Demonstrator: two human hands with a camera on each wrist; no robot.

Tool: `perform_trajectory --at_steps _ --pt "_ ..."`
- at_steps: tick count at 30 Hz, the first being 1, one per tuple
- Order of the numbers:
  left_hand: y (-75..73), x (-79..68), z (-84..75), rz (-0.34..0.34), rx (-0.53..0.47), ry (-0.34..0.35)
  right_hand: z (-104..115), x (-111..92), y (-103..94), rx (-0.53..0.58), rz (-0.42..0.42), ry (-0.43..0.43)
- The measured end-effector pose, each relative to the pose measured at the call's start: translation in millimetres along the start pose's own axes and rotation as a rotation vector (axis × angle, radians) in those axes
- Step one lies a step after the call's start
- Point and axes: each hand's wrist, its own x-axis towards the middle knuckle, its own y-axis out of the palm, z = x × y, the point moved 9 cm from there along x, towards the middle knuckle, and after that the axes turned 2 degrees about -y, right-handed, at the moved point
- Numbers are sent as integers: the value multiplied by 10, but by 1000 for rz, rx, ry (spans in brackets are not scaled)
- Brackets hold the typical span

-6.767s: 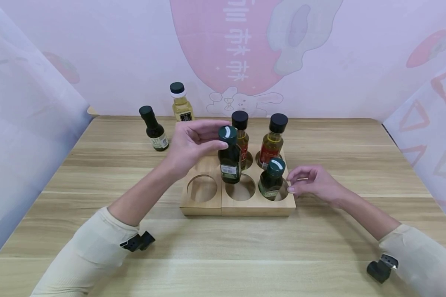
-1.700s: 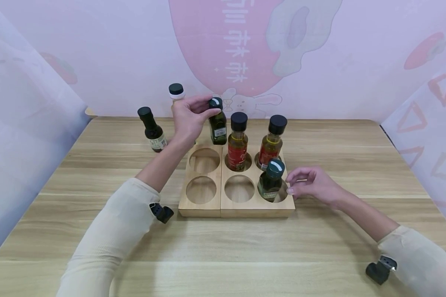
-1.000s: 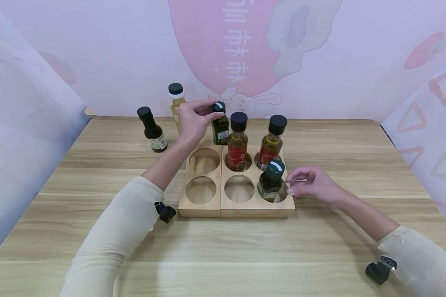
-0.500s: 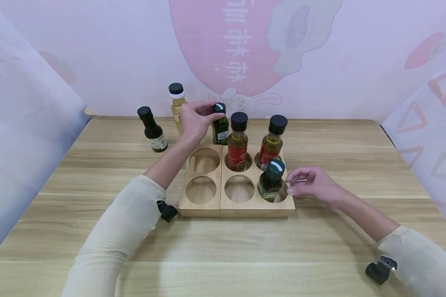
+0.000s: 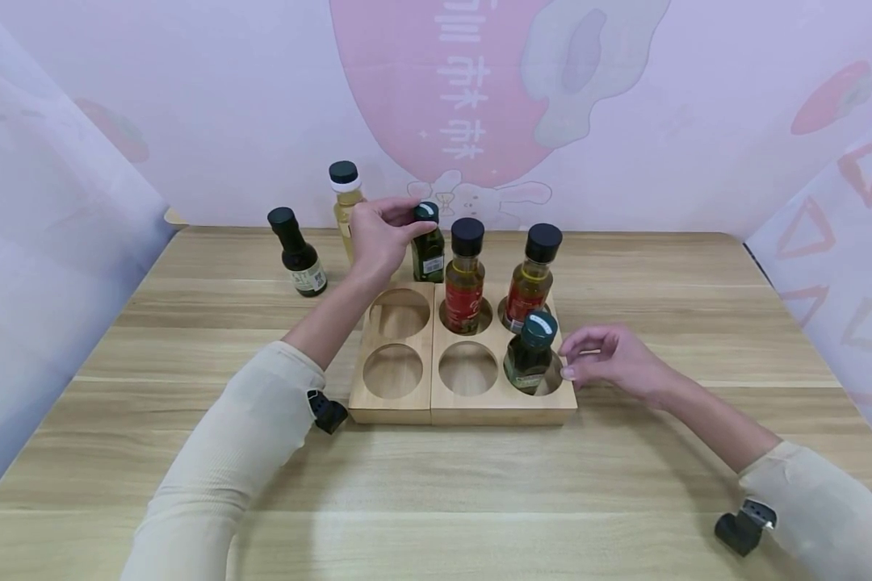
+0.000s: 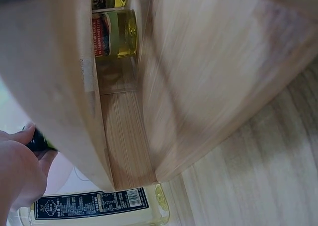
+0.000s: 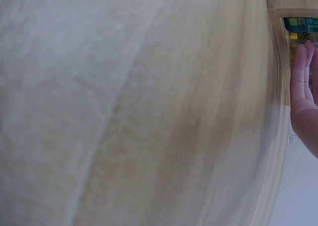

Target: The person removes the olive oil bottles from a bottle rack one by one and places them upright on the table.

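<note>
In the head view my left hand (image 5: 383, 236) pinches a small dark green bottle (image 5: 428, 257) by its cap, upright just behind the wooden bottle rack (image 5: 456, 415). The rack hides its base, so whether it stands on the table cannot be told. My right hand (image 5: 614, 363) has relaxed, slightly bent fingers at the rack's right edge. Near them, a similar green-capped bottle (image 5: 530, 355) sits in the front right hole. Two black-capped bottles with red labels, one in the middle (image 5: 464, 294) and one at right (image 5: 529, 286), fill back-row holes.
Left of the rack, a dark sauce bottle (image 5: 301, 257) stands on the wooden table (image 5: 480, 500). A pale yellow bottle (image 5: 345, 211) is partly hidden behind my left hand. The rack's left and front middle holes hold nothing. A printed cloth (image 5: 262, 105) hangs behind.
My left hand has carried the green bottle from above the front middle hole to behind the rack. It has barely moved in the last second. The right hand has stayed put.
</note>
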Motion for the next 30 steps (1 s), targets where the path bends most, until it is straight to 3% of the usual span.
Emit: perform_trajectory --at_steps 16,30 --pt "-17 11 29 -4 -25 -11 20 -8 24 36 22 -19" --pt "-54 12 27 -16 12 -9 21 -9 26 26 17 -13"
